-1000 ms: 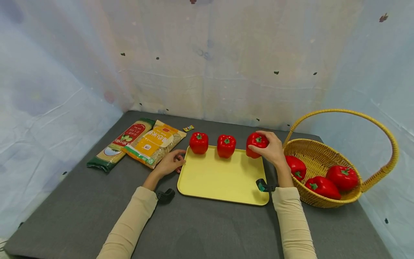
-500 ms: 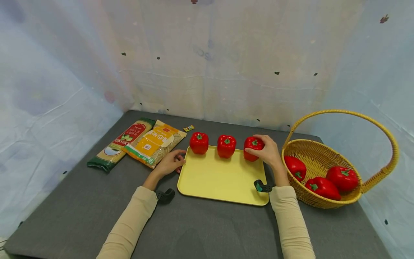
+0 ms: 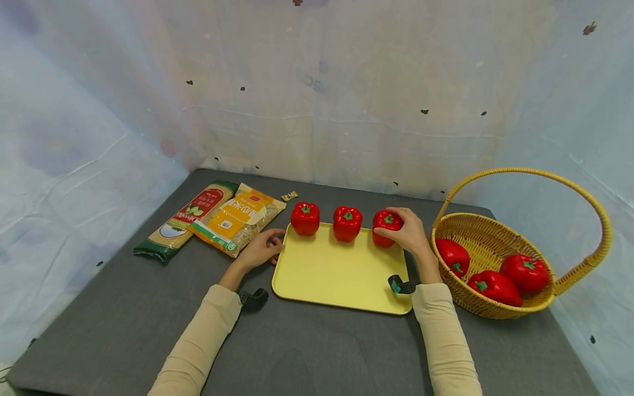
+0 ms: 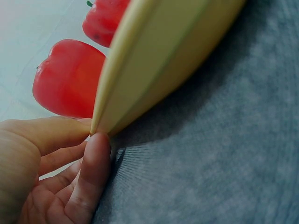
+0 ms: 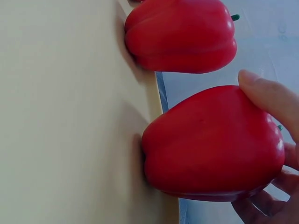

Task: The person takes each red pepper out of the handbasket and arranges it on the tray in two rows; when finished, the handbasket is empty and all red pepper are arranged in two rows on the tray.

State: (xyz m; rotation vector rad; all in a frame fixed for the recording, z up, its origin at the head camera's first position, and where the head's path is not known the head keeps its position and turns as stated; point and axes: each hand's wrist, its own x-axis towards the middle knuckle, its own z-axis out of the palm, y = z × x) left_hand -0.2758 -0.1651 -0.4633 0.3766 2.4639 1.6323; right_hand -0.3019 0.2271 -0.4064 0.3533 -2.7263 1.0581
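My left hand (image 3: 261, 248) pinches the left rim of a yellow tray (image 3: 322, 275); in the left wrist view, thumb and fingers meet at the rim of the tray (image 4: 140, 70). My right hand (image 3: 411, 234) holds a red bell pepper (image 3: 385, 231) upright at the tray's far right corner. The right wrist view shows the thumb (image 5: 268, 95) along one side of the bell pepper (image 5: 210, 144) and the other fingers under its far side, partly hidden. Two more red bell peppers, a middle one (image 3: 347, 224) and a left one (image 3: 305, 219), stand along the tray's far edge.
A yellow wicker basket (image 3: 477, 242) with a tall arched handle stands at the right, holding 3 red bell peppers (image 3: 525, 272). At the left lie a green-and-beige packet (image 3: 185, 220) and an orange-and-clear bag (image 3: 240, 217). A small yellow packet (image 3: 289, 196) lies behind the tray.
My right hand has moved a little left and nearer with its bell pepper, lowering it at the tray's far right corner; it barely moves in the last half second. My left hand stays still.
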